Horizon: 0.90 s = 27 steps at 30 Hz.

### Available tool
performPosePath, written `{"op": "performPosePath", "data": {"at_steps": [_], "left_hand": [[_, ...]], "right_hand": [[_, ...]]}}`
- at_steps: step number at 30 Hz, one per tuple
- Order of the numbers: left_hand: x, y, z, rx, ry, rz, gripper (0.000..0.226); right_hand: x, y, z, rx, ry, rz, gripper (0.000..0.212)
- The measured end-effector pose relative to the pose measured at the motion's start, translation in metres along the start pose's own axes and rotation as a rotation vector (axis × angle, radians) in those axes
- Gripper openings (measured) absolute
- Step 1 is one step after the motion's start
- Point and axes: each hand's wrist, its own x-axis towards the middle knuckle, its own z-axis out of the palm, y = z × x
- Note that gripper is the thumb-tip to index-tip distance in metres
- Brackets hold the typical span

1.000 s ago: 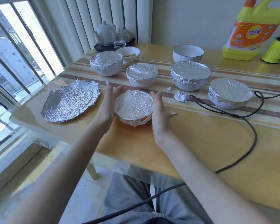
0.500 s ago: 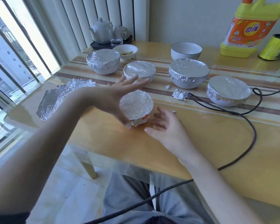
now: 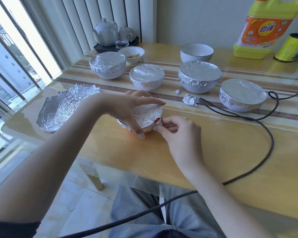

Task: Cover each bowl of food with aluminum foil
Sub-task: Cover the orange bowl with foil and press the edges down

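An orange bowl [image 3: 145, 130], round with no long axis, is set upright with its mouth up near the front edge of the table [image 3: 213, 152], left of centre. Its mouth is covered by a foil sheet [image 3: 148, 114] crimped down over the rim; a gap of orange is left exposed at the right side of the rim.

The bowl is gripped by the left hand [image 3: 127, 109] from above and from the left: fingers are spread across the far rim, the thumb is pressed down the near wall. The foil edge at the right rim is pinched by the right hand [image 3: 177, 133], fingers curled in against it.

Four white bowls already capped in foil are lined up along the striped band towards the back of the table: one [image 3: 107, 67] near the left edge, then [image 3: 147, 79], [image 3: 199, 76], and [image 3: 242, 95] nearest the right edge. Two uncovered bowls are placed behind them, a small one [image 3: 132, 54] holding food and a larger one [image 3: 197, 52].

A crumpled spare foil sheet [image 3: 65, 107] is laid flat by the left edge. Foil scraps [image 3: 189, 100] are seen between the bowls. A black cable [image 3: 258, 121] is trailed across the right side and over the front edge.
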Motion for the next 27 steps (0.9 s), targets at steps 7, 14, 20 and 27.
{"op": "performPosePath", "data": {"at_steps": [7,14,20,27], "left_hand": [[-0.001,0.002,0.0,-0.008,-0.013,-0.009,0.101],[-0.002,0.004,-0.001,-0.02,-0.021,-0.015,0.103],[-0.002,0.003,0.0,-0.024,-0.014,-0.012,0.103],[-0.002,0.001,-0.001,-0.023,-0.01,-0.02,0.099]], "right_hand": [[0.01,-0.012,-0.016,-0.298,-0.209,-0.13,0.012],[0.0,-0.016,-0.007,-0.475,-0.145,-0.18,0.011],[-0.026,-0.02,0.013,-0.6,-0.062,-0.159,0.02],[-0.035,-0.03,0.014,-0.433,-0.37,-0.042,0.059]]}}
